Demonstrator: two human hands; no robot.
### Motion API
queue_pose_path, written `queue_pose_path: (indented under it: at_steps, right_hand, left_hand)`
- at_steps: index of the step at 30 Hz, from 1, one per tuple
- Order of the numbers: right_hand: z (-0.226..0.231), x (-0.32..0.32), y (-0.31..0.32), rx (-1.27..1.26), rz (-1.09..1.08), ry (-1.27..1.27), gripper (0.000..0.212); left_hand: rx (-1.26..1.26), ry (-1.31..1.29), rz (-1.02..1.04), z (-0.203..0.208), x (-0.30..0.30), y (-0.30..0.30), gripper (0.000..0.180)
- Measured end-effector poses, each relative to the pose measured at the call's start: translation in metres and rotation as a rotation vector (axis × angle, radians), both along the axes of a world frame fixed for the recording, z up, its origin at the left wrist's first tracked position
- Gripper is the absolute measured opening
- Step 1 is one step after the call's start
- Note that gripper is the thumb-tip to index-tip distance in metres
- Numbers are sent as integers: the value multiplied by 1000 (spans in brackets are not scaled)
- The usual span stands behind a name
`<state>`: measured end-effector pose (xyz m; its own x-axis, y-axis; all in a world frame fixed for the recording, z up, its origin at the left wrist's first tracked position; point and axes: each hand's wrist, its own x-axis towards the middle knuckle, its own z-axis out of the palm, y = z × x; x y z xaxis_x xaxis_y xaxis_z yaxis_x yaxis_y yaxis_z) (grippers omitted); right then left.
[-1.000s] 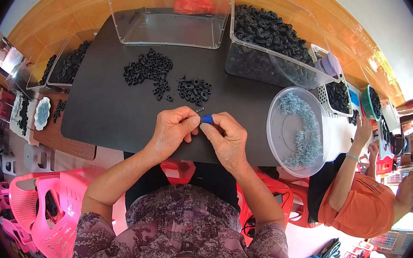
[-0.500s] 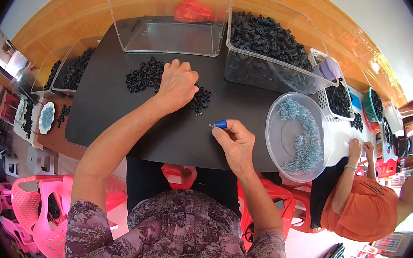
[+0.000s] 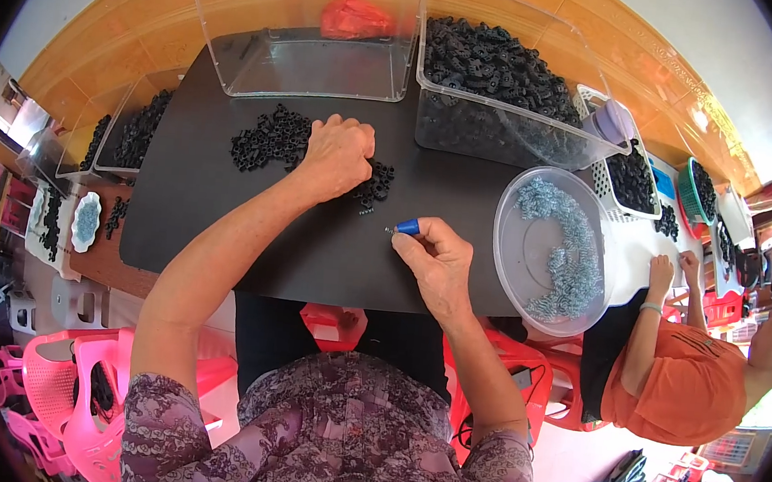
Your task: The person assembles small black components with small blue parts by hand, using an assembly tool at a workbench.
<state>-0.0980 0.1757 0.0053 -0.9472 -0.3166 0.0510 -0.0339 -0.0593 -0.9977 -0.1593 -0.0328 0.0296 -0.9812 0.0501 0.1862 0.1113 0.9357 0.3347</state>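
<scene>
My left hand [image 3: 338, 156] is on the dark tabletop with its fingers curled down, between a larger pile of small black plastic parts [image 3: 269, 139] and a smaller pile of the same parts [image 3: 375, 183]. Its fingertips are hidden, so what they grip cannot be seen. My right hand [image 3: 439, 262] pinches a small metal spring [image 3: 391, 230] between thumb and index finger, a little above the table's near side. A blue cover [image 3: 408, 226] is around that index fingertip. Another small spring [image 3: 367, 211] lies loose on the table by the smaller pile.
A round clear tub [image 3: 529, 281] of springs stands right of my right hand. Behind are a clear bin [image 3: 506, 123] full of black parts and another clear bin [image 3: 316, 97]. At right, a person in orange [image 3: 681, 382] sits near a white basket [image 3: 632, 214]. Pink chairs [image 3: 78, 407] stand at left.
The whole view has shifted slightly. Both hands keep nearly the same pose, the left by the black parts and the right pinching the spring.
</scene>
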Motion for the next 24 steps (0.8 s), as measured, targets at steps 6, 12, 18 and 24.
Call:
queue_pose_path:
  at_steps: [6,12,18,24]
  right_hand:
    - [1,0,1,-14,-3,-28,5]
    - [3,0,0,-49,-14,-29,5]
    - [8,2,3,-60,-4,-37,6]
    - [23,14,-4,-39,61,-20,7]
  left_hand:
    - [201,162,-82,4,16,-3,16]
    - [476,230,-148,20,63,-3,24]
    - [1103,72,-92,18,105,12,24]
    - [1546,-99,52,6,125,10,20]
